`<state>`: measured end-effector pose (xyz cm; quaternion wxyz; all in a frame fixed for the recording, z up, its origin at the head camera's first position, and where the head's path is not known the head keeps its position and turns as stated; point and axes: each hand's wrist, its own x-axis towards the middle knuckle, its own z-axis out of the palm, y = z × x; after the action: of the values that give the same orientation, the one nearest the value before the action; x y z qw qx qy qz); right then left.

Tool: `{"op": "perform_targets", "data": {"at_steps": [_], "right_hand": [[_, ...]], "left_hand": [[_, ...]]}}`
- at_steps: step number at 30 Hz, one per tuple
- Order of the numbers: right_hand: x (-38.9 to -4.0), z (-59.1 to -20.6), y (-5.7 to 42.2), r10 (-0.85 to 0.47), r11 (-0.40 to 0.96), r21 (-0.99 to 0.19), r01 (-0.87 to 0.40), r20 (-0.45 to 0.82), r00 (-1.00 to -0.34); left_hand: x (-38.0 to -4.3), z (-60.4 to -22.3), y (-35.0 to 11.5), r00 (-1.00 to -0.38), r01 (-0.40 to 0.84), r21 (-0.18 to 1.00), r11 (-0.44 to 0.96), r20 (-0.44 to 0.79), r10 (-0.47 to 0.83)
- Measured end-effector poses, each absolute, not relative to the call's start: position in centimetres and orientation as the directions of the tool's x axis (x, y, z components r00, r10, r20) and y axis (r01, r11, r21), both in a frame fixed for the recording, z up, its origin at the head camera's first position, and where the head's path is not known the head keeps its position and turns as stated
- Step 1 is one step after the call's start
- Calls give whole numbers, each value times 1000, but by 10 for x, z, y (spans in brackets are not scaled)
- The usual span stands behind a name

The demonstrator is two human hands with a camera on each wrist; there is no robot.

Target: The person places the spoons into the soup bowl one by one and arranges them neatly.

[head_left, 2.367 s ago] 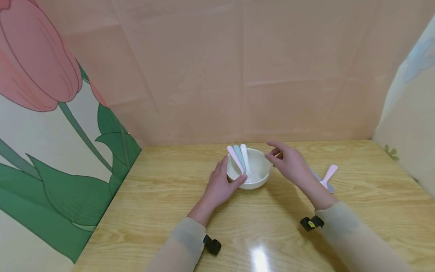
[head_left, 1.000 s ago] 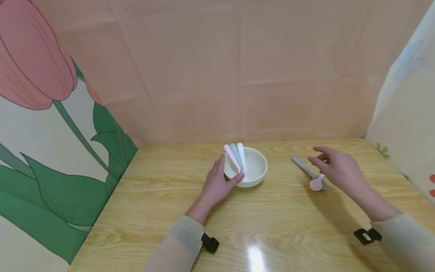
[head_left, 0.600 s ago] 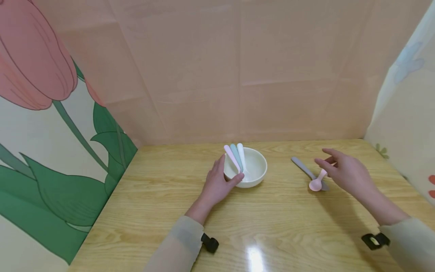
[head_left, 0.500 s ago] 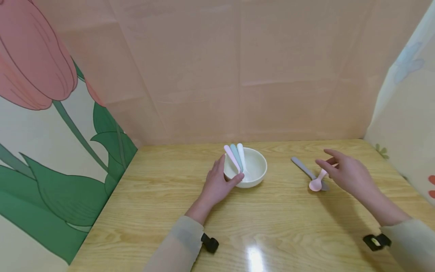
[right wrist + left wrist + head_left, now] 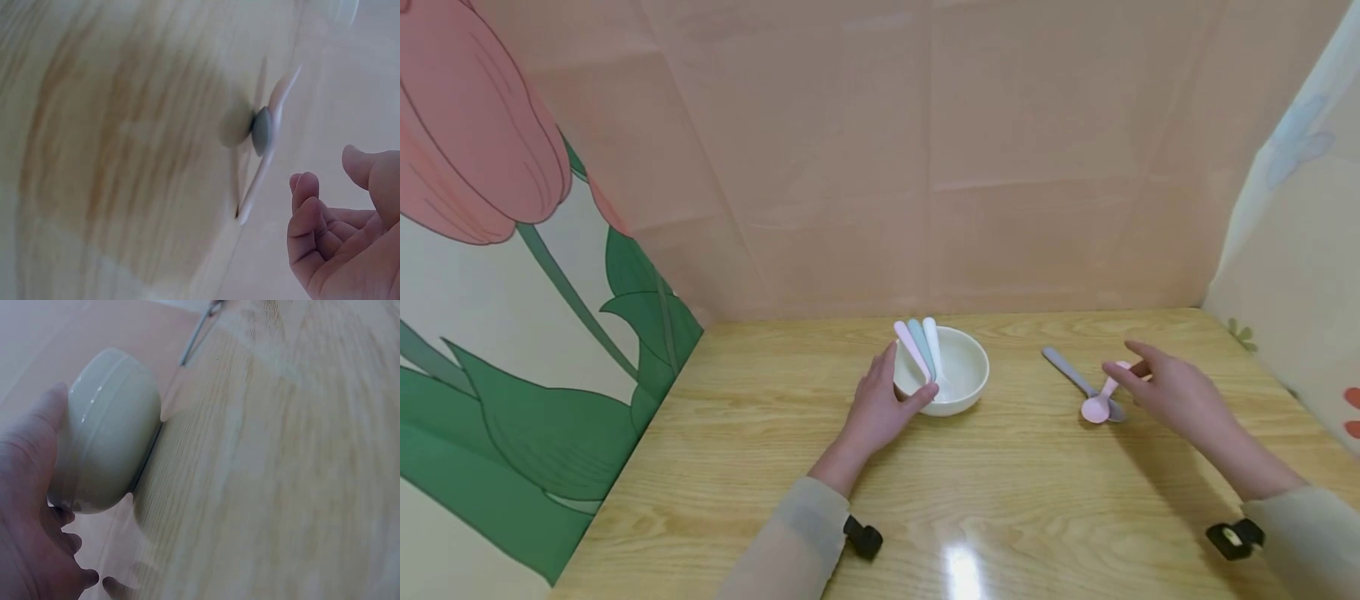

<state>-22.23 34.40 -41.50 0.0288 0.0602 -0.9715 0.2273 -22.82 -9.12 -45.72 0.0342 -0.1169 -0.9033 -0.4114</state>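
Observation:
My left hand (image 5: 877,407) holds the white bowl (image 5: 953,407) at its left side, thumb at the near rim. In the left wrist view the thumb and fingers lie along the bowl's wall (image 5: 119,434). Three spoons lean in it, with a pink handle (image 5: 912,346), a blue-green handle (image 5: 921,340) and a white handle (image 5: 932,339). To the right, a pink spoon (image 5: 1096,409) lies across a grey spoon (image 5: 1064,366). My right hand (image 5: 1176,387) hovers at the pink spoon's handle end, thumb and forefinger apart. In the right wrist view a gap shows between the hand (image 5: 347,234) and the pink spoon (image 5: 255,187).
The wooden table (image 5: 1000,492) runs back to a plain pinkish backdrop (image 5: 925,167). A panel with a tulip print (image 5: 482,108) borders the left side, and a pale panel (image 5: 1307,275) the right. Black wrist cameras sit at both sleeves.
My right hand has moved from the bowl's right rim over to the two crossed spoons, then lowered slightly toward the pink handle. The left hand and the bowl stay in place.

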Motion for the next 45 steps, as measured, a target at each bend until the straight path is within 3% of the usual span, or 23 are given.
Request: {"op": "perform_targets", "data": {"at_steps": [45], "right_hand": [[-249, -441, 356, -99, 864, -503, -32, -107, -989]], "left_hand": [[-229, -458, -91, -972, 232, 741, 631, 153, 179]]}}
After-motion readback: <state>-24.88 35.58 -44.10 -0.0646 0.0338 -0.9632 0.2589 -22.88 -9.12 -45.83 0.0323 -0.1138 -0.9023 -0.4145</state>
